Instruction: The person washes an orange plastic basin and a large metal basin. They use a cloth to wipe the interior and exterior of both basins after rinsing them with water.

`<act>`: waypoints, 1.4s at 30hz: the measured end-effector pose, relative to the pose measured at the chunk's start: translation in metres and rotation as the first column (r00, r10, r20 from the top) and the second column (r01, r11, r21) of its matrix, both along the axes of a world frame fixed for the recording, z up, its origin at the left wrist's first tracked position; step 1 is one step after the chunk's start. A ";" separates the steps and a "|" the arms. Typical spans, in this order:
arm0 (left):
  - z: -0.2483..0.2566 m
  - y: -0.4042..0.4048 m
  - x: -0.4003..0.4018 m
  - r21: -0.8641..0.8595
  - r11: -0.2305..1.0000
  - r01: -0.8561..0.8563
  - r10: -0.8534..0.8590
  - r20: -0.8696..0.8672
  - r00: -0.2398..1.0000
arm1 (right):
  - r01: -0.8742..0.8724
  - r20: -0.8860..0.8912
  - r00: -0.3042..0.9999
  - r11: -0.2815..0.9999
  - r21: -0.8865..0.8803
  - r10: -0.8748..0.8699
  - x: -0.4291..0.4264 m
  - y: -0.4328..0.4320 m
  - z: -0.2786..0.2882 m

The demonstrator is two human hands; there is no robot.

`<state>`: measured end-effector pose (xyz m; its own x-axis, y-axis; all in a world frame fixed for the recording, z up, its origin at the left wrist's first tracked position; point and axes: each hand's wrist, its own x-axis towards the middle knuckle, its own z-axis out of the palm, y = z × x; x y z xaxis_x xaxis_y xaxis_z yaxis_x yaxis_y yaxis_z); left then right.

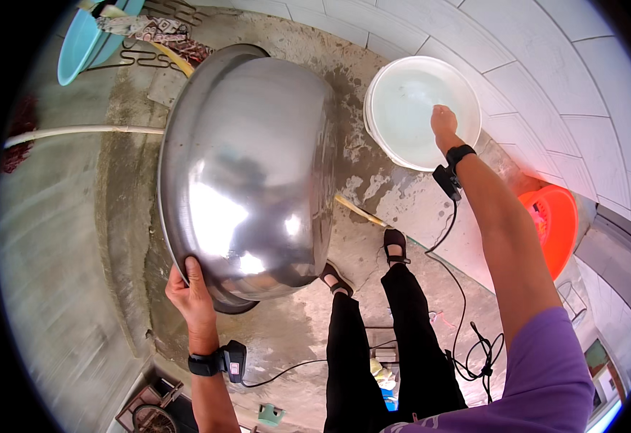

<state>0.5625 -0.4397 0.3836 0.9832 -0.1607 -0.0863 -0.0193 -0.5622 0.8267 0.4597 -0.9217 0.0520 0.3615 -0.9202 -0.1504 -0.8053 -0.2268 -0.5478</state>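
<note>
A large stainless steel basin (261, 168) stands tilted on its side, its outer wall facing me. My left hand (191, 295) grips its rim at the lower left, thumb on the outside of the metal. To the right, a white plastic bucket (370, 116) contains clear water (405, 119). Over the bucket's right side is my right hand (443, 120), with its fingers curled. Whether the fingertips touch the water or hold anything is hidden from this angle.
An orange plastic basin (561, 233) sits by the white tiled wall (515, 59). A wooden stick (361, 210) lies between steel basin and bucket. Black cables (462, 287) run from my wrist devices. Turquoise basins (80, 48) and a pale pole (83, 132) are at left. Patches of the concrete floor look wet.
</note>
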 end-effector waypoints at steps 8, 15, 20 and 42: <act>-0.019 0.015 -0.006 0.034 0.997 -0.063 0.064 -0.047 0.997 | -0.432 0.299 0.623 0.001 0.902 -0.723 0.040 0.056 0.050; -0.007 -0.010 -0.005 0.028 0.997 0.079 -0.078 -0.028 0.997 | -0.873 0.708 0.025 0.360 -0.328 0.706 0.123 0.208 0.291; -0.017 0.020 -0.006 0.022 0.999 0.042 -0.041 -0.049 0.998 | -0.838 0.342 0.373 0.471 -0.275 0.863 0.152 0.207 0.254; 0.001 0.015 0.054 0.369 0.927 0.074 -0.042 -0.093 0.995 | -0.870 0.403 0.253 0.389 -0.303 0.879 0.118 0.286 0.239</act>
<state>0.6169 -0.4248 0.3845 0.9602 -0.1583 -0.2301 -0.0028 -0.8292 0.5589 0.5782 -0.6360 0.2910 0.9557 0.0012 0.2942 0.2253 -0.6462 -0.7291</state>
